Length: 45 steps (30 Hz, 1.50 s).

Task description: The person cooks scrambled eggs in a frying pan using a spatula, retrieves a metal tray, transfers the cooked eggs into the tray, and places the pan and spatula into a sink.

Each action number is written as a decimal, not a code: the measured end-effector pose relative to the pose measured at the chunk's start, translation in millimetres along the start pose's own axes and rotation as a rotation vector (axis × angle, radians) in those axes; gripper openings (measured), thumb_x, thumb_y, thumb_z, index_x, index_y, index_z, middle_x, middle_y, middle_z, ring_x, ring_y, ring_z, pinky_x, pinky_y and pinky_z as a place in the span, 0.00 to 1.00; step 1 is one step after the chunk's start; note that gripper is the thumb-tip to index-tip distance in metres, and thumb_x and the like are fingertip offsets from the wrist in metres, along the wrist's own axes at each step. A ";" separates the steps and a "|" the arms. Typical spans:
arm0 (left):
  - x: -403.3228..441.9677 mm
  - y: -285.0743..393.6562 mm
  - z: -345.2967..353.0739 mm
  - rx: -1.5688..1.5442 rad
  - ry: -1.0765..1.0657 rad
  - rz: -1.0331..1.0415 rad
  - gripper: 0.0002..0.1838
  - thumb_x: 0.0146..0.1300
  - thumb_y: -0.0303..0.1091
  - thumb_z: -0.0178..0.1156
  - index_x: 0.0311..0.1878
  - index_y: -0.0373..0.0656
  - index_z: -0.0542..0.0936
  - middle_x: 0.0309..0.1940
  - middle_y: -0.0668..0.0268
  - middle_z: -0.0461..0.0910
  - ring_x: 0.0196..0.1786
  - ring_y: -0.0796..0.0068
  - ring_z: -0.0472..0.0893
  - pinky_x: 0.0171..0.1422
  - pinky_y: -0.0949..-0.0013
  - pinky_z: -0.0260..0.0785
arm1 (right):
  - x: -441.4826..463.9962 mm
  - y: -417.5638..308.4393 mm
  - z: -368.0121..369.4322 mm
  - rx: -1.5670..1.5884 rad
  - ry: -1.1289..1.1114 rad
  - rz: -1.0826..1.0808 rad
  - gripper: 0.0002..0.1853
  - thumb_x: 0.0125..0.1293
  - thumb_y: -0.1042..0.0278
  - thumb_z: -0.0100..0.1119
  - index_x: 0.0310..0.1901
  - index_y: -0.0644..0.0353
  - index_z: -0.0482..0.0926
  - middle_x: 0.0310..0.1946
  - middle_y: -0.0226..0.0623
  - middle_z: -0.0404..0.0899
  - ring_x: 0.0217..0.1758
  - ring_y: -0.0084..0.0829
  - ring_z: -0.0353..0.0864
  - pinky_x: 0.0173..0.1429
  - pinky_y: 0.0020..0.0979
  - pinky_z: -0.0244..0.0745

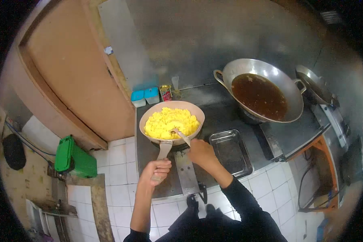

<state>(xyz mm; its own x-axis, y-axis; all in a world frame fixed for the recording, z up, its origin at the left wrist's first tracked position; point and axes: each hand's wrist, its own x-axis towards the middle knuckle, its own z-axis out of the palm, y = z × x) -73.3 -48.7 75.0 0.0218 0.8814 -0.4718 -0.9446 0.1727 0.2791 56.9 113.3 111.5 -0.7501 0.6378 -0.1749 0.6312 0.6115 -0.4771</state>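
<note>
Yellow scrambled egg (171, 122) fills most of a beige frying pan (199, 111) on the left part of the counter. My left hand (157, 171) is wrapped round the pan's light handle (164, 151), on the near side of the pan. Closed round the handle of a spatula (184, 138), my right hand (202, 153) is at the pan's near right edge. The spatula's tip rests in the egg, and part of it is hidden there.
A large wok (284, 70) of brown liquid stands at the right, with another pan (310, 76) beyond it. A metal tray (231, 153) lies right of my hands. Blue-lidded containers (151, 92) and a can (165, 92) stand behind the pan. A green bin (84, 161) is at left.
</note>
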 end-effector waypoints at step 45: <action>85.6 -77.9 258.4 0.633 0.751 -0.685 0.12 0.56 0.23 0.60 0.26 0.46 0.65 0.17 0.76 0.59 0.15 0.90 0.55 0.13 0.86 0.44 | -139.6 381.2 -96.1 0.376 -0.055 0.098 0.14 0.52 0.61 0.67 0.41 0.52 0.83 0.21 0.40 0.80 0.15 0.31 0.73 0.23 0.29 0.65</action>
<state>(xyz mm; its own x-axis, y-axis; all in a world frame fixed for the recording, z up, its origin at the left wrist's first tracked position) 86.8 126.8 229.0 0.0617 0.0816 -0.9948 -0.4778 0.8774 0.0423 421.1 302.4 36.8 -0.7054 0.6526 -0.2765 0.5918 0.3276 -0.7365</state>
